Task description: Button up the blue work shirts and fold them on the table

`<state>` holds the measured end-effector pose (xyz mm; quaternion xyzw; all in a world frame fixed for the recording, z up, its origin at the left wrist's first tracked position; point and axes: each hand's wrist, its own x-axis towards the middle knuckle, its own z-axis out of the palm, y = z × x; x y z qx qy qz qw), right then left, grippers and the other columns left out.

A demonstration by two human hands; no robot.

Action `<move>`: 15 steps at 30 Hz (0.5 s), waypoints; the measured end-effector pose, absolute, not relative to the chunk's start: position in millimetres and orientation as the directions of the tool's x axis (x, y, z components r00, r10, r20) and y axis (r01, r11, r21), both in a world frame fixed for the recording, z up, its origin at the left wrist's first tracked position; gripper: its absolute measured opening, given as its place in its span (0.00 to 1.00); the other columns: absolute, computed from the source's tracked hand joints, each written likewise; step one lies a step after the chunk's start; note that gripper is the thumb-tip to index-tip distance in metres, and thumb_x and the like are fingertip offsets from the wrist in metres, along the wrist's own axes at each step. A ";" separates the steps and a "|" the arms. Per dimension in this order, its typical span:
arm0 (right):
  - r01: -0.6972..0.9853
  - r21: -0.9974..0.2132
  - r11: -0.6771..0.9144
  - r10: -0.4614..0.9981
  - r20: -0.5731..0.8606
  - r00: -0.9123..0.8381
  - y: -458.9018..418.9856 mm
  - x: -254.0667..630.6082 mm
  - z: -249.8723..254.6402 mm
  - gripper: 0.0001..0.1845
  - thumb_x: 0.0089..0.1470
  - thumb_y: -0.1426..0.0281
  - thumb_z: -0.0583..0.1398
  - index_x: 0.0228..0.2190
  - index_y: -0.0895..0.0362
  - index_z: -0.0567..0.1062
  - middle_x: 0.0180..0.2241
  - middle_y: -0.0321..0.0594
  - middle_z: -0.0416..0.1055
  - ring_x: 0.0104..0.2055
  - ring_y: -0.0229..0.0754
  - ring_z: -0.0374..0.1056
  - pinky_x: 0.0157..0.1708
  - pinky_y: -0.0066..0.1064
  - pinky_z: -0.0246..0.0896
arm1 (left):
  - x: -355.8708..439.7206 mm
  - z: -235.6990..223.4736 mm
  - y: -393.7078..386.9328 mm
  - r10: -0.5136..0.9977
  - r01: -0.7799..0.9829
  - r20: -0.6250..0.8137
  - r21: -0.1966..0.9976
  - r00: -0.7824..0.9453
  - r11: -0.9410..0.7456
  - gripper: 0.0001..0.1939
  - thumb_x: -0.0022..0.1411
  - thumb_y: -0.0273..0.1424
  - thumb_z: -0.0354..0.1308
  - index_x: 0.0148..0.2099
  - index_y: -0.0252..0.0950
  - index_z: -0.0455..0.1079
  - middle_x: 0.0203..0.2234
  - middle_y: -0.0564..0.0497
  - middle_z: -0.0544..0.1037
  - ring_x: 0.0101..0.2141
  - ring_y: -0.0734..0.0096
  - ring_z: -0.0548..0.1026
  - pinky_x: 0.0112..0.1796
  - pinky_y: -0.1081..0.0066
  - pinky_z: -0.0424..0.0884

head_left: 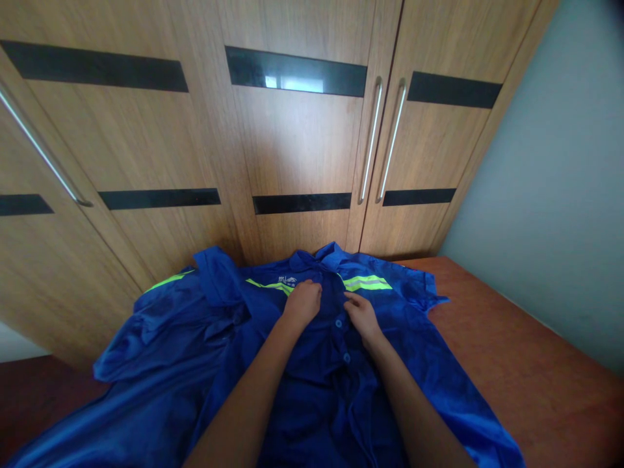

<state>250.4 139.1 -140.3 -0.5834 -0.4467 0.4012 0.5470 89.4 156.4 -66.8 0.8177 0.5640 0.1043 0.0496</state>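
Observation:
A blue work jacket (419,351) is spread out front side up, its collar toward the wardrobe. Yellow-green and silver reflective strips cross its chest, and white print shows on one side. My left hand (305,302) is closed on the cloth by the print, its fingertips partly hidden. Across the front opening, my right hand (361,316) pinches the button edge just below the reflective strip. Pale blue buttons (338,323) run down the front below the hands. The cloth between my forearms is wrinkled.
More blue cloth (160,364) with a yellow-green strip lies bunched on the left. Behind stands a wooden wardrobe (302,143) with metal handles and black inlays. Reddish-brown surface (507,364) shows at the right, beside a pale wall (560,195).

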 end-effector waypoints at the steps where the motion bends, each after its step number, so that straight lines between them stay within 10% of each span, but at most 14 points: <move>1: 0.074 -0.997 0.002 0.961 0.023 0.277 138.9 250.3 -139.9 0.25 0.39 0.67 0.56 0.40 0.63 0.77 0.18 0.30 0.66 0.18 0.35 0.58 0.20 0.26 0.52 | 91.2 -68.4 162.6 0.928 0.905 0.099 0.203 0.360 -0.373 0.12 0.60 0.25 0.51 0.40 0.35 0.75 0.39 0.41 0.77 0.43 0.60 0.75 0.47 0.66 0.67; 15: -0.021 -1.000 0.023 0.950 0.015 0.311 143.4 247.8 -137.7 0.23 0.37 0.62 0.63 0.37 0.63 0.78 0.18 0.34 0.70 0.21 0.37 0.63 0.20 0.27 0.55 | 92.6 -70.4 167.0 0.935 0.840 0.185 0.413 0.301 -0.352 0.08 0.56 0.24 0.56 0.34 0.38 0.76 0.31 0.48 0.80 0.38 0.63 0.77 0.43 0.69 0.68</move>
